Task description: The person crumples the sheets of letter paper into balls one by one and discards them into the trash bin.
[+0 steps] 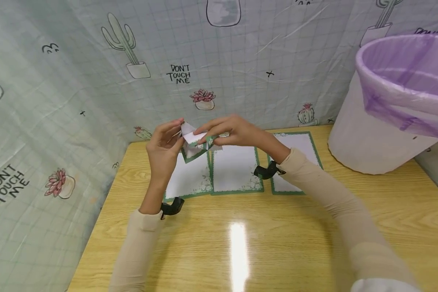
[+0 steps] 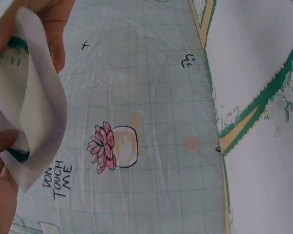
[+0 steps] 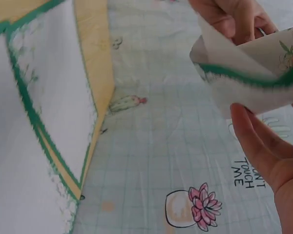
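A sheet of white paper with a green floral border (image 1: 195,139) is held up between both hands, above the far left part of the table. It is curled and partly folded over, with its bend showing in the left wrist view as a white loop (image 2: 51,107). My left hand (image 1: 163,148) pinches the sheet's left side between thumb and fingers. From the right, my right hand (image 1: 235,130) grips the other side, fingers lying over the folded part. Beneath the hands lies a flat bordered sheet (image 1: 190,178), partly covered by the held paper.
Two more bordered sheets, a middle one (image 1: 235,170) and a right one (image 1: 295,148), lie in a row on the wooden table (image 1: 204,235). A white bin (image 1: 368,125) with a purple liner (image 1: 387,91) stands at the back right. A cactus-print curtain (image 1: 248,52) hangs behind.
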The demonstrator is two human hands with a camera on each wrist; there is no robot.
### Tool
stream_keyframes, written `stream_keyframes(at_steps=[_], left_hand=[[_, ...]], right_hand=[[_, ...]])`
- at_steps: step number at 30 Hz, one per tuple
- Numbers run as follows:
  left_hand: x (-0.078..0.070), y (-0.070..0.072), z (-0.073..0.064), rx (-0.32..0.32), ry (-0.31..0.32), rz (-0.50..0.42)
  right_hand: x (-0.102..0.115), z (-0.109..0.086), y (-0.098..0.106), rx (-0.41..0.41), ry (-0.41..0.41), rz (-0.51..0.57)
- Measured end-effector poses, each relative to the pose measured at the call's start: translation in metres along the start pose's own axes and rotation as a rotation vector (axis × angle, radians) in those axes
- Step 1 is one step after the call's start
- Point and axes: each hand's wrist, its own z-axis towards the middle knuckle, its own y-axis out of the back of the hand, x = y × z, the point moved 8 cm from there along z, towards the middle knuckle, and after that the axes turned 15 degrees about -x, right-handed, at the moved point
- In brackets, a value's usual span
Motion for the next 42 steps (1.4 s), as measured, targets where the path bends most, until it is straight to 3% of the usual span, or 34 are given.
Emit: stream_keyframes(at_steps=[3,8,12,15,20,25,27,35,39,42], left_hand=[[-0.001,-0.004,-0.002,0.028,0.001,-0.041],[-0.003,-0.012,-0.007,0.151,0.005,-0.087],[-0.009,-0.017,-0.007,0.197,-0.021,-0.03],[-0.011,-0.023,-0.007,0.229,0.006,0.032],[-0.003,-0.032,-0.011,0.298,0.139,0.071],[0.022,-0.039,-0.019,0.317,0.339,-0.034],[0.031,-0.04,-0.023,0.326,0.39,-0.058],[0.047,-0.048,-0.027,0.37,0.505,-0.019],[0.044,-0.05,-0.026,0.329,0.579,-0.038],[0.036,-0.052,-0.022,0.31,0.561,-0.045]], right_hand=[[-0.003,0.001,0.009,-0.084,-0.057,0.025],[-0.005,0.004,0.017,-0.166,-0.126,-0.028],[-0.001,0.007,0.017,-0.193,-0.123,-0.104],[0.001,0.006,0.018,-0.211,-0.123,-0.17],[0.004,0.003,0.024,-0.249,-0.158,-0.221],[0.005,-0.004,0.03,-0.309,-0.214,-0.279],[0.004,-0.008,0.03,-0.333,-0.226,-0.296],[0.011,-0.018,0.03,-0.442,-0.129,-0.354],[0.014,-0.02,0.025,-0.482,-0.065,-0.361],[0.016,-0.019,0.019,-0.482,-0.038,-0.352]])
